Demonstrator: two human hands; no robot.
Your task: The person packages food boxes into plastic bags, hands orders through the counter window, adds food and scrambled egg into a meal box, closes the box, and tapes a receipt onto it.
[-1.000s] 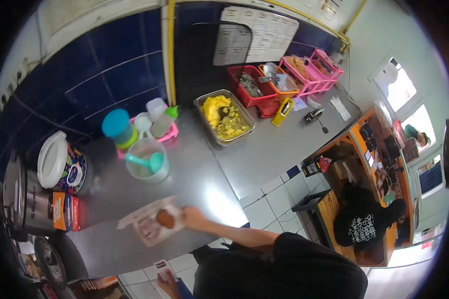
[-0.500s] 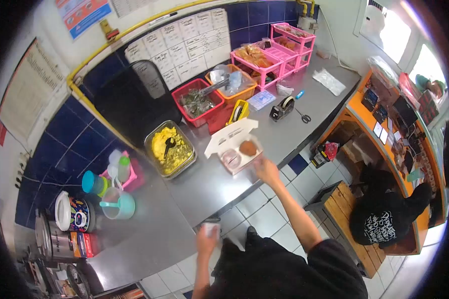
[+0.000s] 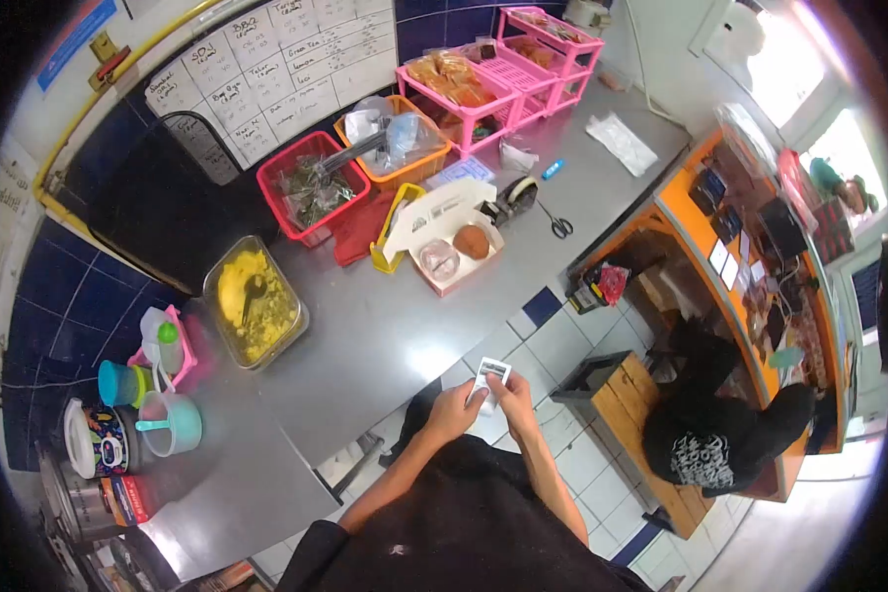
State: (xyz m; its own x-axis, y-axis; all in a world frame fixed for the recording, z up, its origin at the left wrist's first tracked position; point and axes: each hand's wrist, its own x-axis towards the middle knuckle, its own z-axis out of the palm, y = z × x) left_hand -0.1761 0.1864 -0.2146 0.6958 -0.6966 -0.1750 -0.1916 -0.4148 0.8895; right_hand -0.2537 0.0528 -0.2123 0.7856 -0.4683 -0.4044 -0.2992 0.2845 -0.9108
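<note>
My left hand (image 3: 451,414) and my right hand (image 3: 515,405) meet in front of my body, beyond the counter's front edge. Between them they grip a small white slip with dark print (image 3: 492,370), fingers and thumbs closed on its sides. Whether it is paper or a flat packet I cannot tell. On the counter ahead, an open white cardboard box (image 3: 452,281) has its lid raised. Inside the box are a round brown food piece (image 3: 472,242) and a clear-lidded small cup (image 3: 439,259).
A glass dish of yellow food (image 3: 257,301) with a black spoon sits left on the steel counter (image 3: 365,345). Behind are a red basket (image 3: 311,187), an orange basket (image 3: 395,148), a tape dispenser (image 3: 511,200), scissors (image 3: 560,227) and pink racks (image 3: 464,94). A person in black (image 3: 710,434) sits right.
My right hand has left the box and come back to join my left hand on the white slip. The box now sits farther away in view, beside the tape dispenser.
</note>
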